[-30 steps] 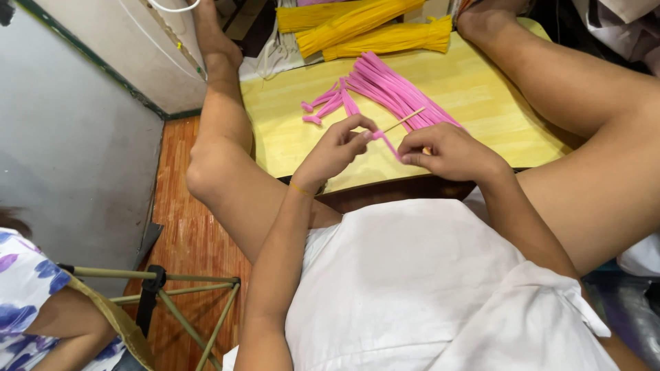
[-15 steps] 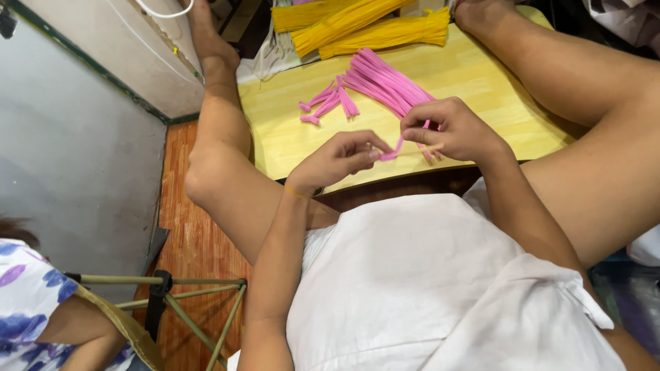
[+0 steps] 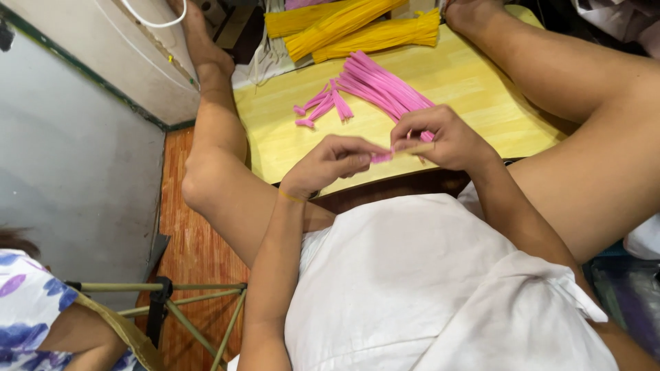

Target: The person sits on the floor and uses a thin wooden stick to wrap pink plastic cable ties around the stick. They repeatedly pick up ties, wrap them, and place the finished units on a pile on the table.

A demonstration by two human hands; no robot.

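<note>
Pink strip (image 3: 382,157) held between two hands above the near edge of a yellow table (image 3: 481,103).

The strip is short and fuzzy; the left hand (image 3: 337,161) pinches one end with closed fingertips, and the right hand (image 3: 443,137) is curled around the other end together with a thin pale stick (image 3: 416,148) that lies along it. Just behind the right hand, a pile of long pink strips (image 3: 381,86) lies on the table, and a few short bent pink pieces (image 3: 320,106) lie beside the pile, to the left. At the far edge there are bundles of yellow strips (image 3: 357,27). The person's bare legs lie on both sides of the table, and a white shirt (image 3: 412,288) fills the foreground. At the bottom left, another person in flowered cloth (image 3: 27,309) is near a folding frame (image 3: 172,302).
</note>
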